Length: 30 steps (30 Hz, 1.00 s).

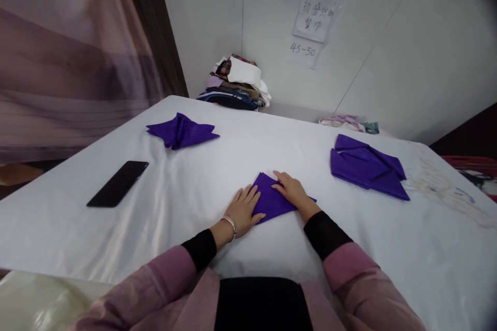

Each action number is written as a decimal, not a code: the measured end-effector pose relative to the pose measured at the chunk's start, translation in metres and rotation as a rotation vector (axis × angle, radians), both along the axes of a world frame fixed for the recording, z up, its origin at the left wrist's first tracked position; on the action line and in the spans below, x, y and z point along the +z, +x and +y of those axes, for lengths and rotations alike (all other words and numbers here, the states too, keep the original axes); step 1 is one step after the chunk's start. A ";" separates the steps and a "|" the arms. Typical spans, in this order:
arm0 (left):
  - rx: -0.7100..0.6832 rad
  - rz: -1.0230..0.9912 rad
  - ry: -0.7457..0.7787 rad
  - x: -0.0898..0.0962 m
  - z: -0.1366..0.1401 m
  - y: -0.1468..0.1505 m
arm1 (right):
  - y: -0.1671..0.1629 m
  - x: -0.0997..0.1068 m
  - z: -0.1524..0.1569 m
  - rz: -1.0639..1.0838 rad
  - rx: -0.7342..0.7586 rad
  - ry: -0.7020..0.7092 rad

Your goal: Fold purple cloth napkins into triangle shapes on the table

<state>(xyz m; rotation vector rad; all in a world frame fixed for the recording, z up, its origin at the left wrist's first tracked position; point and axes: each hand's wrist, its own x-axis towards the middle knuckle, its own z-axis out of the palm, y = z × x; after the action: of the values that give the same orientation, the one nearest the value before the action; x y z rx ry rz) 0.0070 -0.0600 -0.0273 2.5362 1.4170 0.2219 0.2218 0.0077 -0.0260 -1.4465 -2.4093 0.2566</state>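
Observation:
A purple cloth napkin (269,197), folded into a flat triangular shape, lies on the white-covered table in front of me. My left hand (241,211), with a silver bracelet at the wrist, rests flat along its left edge, fingers stretched out and partly over the cloth. Across its upper right side lies my right hand (291,190), thumb and forefinger apart, the thumb on the cloth. The other fingers of that hand are partly hidden. Two more purple napkins sit on the table: a pointed, folded one (178,131) at the back left and a layered one (367,168) at the right.
A black phone (118,183) lies on the white tablecloth (186,238) at the left. Behind the table's far edge are a stack of folded clothes (238,83) and a lower cloth pile (345,123). Handwritten signs (312,18) hang on the wall; a pinkish curtain (73,62) hangs left.

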 end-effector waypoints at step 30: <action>0.011 0.073 0.036 -0.006 0.004 -0.002 | 0.062 -0.011 -0.039 0.157 -0.430 0.105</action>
<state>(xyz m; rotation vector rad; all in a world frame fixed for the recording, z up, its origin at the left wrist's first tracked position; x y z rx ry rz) 0.0046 -0.0555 -0.0333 2.5907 1.4658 0.1596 0.2837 -0.0315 -0.0374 -1.7726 -1.9019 0.1319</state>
